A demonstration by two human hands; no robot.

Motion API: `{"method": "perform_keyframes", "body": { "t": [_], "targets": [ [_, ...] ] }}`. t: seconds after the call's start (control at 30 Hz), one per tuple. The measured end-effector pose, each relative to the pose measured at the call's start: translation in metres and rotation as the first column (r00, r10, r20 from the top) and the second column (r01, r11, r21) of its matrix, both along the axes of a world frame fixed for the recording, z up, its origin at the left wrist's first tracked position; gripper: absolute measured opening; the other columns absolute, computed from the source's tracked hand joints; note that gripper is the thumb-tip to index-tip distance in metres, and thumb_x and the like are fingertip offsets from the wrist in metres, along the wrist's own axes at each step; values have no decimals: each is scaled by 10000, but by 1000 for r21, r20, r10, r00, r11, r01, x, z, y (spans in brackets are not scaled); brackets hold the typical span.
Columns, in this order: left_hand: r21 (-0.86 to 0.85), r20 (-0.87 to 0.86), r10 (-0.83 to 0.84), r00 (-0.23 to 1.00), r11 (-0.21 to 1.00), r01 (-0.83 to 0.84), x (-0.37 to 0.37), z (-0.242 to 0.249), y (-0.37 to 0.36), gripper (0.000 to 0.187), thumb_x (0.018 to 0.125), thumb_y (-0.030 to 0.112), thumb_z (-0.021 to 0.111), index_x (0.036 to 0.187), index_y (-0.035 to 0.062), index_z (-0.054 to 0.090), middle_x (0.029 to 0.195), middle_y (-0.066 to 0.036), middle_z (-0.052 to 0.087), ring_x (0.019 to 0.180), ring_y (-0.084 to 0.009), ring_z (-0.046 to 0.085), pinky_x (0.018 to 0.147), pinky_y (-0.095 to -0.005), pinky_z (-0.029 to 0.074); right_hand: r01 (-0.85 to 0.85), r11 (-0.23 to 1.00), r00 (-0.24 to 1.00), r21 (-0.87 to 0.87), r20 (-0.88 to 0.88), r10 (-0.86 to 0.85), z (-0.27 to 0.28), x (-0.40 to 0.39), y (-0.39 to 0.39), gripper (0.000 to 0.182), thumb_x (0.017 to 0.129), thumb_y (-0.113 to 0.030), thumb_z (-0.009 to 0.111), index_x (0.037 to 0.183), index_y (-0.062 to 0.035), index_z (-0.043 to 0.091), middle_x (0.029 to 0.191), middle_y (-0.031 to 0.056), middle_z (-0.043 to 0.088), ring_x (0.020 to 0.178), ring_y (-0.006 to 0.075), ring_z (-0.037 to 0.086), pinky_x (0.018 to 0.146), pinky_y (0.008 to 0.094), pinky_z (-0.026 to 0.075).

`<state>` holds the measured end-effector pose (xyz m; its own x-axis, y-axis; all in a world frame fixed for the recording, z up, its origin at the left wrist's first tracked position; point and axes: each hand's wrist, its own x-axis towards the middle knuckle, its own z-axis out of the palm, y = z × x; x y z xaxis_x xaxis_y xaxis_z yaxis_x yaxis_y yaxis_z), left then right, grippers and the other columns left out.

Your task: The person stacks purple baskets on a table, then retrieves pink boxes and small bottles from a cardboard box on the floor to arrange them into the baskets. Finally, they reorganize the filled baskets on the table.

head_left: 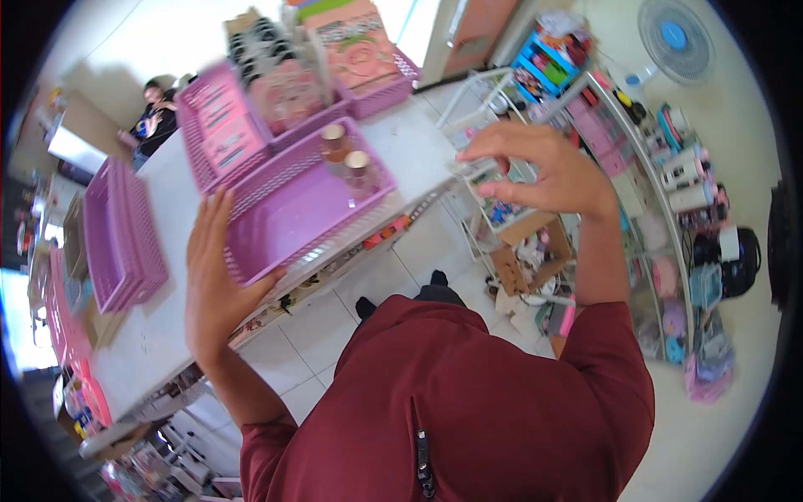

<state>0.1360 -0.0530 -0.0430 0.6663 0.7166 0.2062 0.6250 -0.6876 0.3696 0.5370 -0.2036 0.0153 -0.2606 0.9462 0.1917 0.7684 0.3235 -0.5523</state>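
Observation:
A purple plastic basket (280,222) with perforated sides sits near the table's front edge. Two small bottles with gold caps stand at its right end: one amber-tinted bottle (335,144) and one clearer, pinkish bottle (361,176). My left hand (213,268) is spread along the basket's left end, fingers stretched out and thumb by the front corner; it seems to touch the basket. My right hand (544,171) is raised to the right of the basket, apart from it. Its fingers are bent with a gap to the thumb, and nothing shows between them.
Behind stand purple baskets with pink packets (226,125) and packaged goods (355,46). Stacked purple baskets (121,234) are on the table (171,314) at left. To the right are a loaded shelf (661,209), a cardboard box (535,251) and a fan (673,38). A person (157,117) sits beyond the table.

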Motion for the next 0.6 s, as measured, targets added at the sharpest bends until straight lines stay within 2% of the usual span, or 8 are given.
{"method": "perform_keyframes", "body": {
  "t": [0.1, 0.23, 0.3, 0.37, 0.43, 0.5, 0.57, 0.6],
  "targets": [
    [-20, 139, -38, 990, 999, 41, -11, -12, 2, 1101, 676, 343, 907, 1585, 38, 367, 1616, -194, 404, 1539, -350, 311, 1256, -515, 230, 35, 946, 964, -323, -240, -118, -54, 22, -47, 388, 898, -176, 782, 1258, -60, 694, 1036, 62, 721, 822, 159, 618, 742, 311, 509],
    [51, 410, -112, 905, 994, 100, 19, 14, -37, 1306, 629, 828, 781, 1563, 5, 386, 1573, -264, 422, 1462, -395, 408, 1198, -551, 327, 8, 766, 872, -642, -370, -319, -218, 53, -126, 475, 959, -419, 703, 1249, -44, 679, 1018, 82, 735, 890, 181, 671, 783, 351, 534],
    [5, 597, -389, 702, 876, 482, 4, -15, -23, 1302, 637, 913, 703, 1524, 0, 429, 1438, -290, 533, 1314, -412, 548, 1118, -556, 415, 43, 692, 856, -721, -330, -397, -309, 78, -178, 519, 948, -490, 689, 1208, -42, 697, 989, 90, 737, 890, 198, 691, 777, 359, 546],
    [-230, 778, -444, 445, 458, 859, 62, -27, -48, 1213, 686, 850, 729, 1490, -17, 456, 1280, -257, 629, 1155, -367, 639, 1036, -521, 483, 65, 501, 931, -863, -129, -343, -391, 107, -221, 505, 939, -497, 688, 1128, -31, 727, 937, 97, 744, 852, 206, 696, 750, 372, 551],
    [-495, 800, -194, 568, 322, 807, 130, -57, -82, 761, 924, 527, 682, 1438, -8, 513, 1141, -259, 690, 1034, -367, 687, 1006, -489, 480, 74, 383, 841, -921, -148, -520, -408, 150, -255, 501, 930, -464, 708, 1171, -25, 706, 980, 123, 744, 877, 214, 689, 777, 371, 549],
    [-668, 623, -256, 739, 318, 673, 226, -67, -121, 536, 962, 275, 686, 1417, 27, 553, 1163, -229, 693, 1077, -338, 682, 994, -439, 493, 45, 258, 740, -965, -141, -658, -436, 200, -288, 508, 921, -430, 729, 1215, -19, 686, 1023, 150, 743, 902, 222, 681, 804, 370, 547],
    [-803, 346, -327, 880, 382, 457, 274, -108, -140, 498, 938, 130, 694, 1406, 19, 565, 1179, -174, 704, 1111, -290, 677, 1000, -398, 496, 371, 208, 683, -905, 114, -722, -485, 247, -316, 430, 894, -337, 723, 1166, -6, 688, 1083, 176, 709, 1005, 283, 664, 868, 408, 538],
    [-803, 343, -317, 884, 390, 451, 293, -129, -147, 498, 938, 130, 694, 1406, 19, 565, 1179, -174, 704, 1111, -290, 677, 1000, -398, 496, 367, 216, 692, -905, 110, -714, -503, 262, -329, 430, 894, -337, 723, 1166, -6, 688, 1083, 176, 709, 1005, 283, 664, 868, 408, 538]
  ]
}}
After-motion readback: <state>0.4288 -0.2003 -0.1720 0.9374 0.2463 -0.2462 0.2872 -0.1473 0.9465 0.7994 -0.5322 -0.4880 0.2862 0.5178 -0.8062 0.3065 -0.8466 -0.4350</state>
